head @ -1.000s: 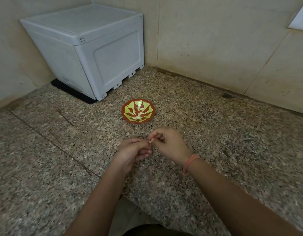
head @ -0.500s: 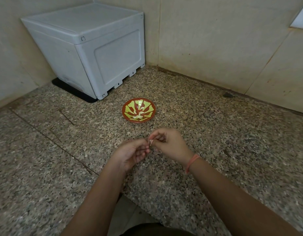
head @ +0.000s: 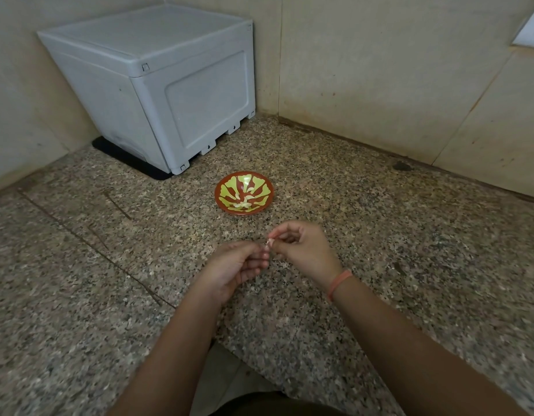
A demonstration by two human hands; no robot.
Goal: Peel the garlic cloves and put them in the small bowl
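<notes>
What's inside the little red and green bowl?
A few pale peeled garlic cloves lie at the bottom of the small bowl. Some overlap, so whatever's beneath is covered.

Bowl (head: 244, 192) red-brown, yellow-green petal pattern; counter (head: 379, 235) speckled grey-brown; box (head: 157, 82) pale grey.

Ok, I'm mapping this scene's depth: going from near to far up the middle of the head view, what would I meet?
In order: left hand → garlic clove → small bowl → grey box → wall.
</notes>
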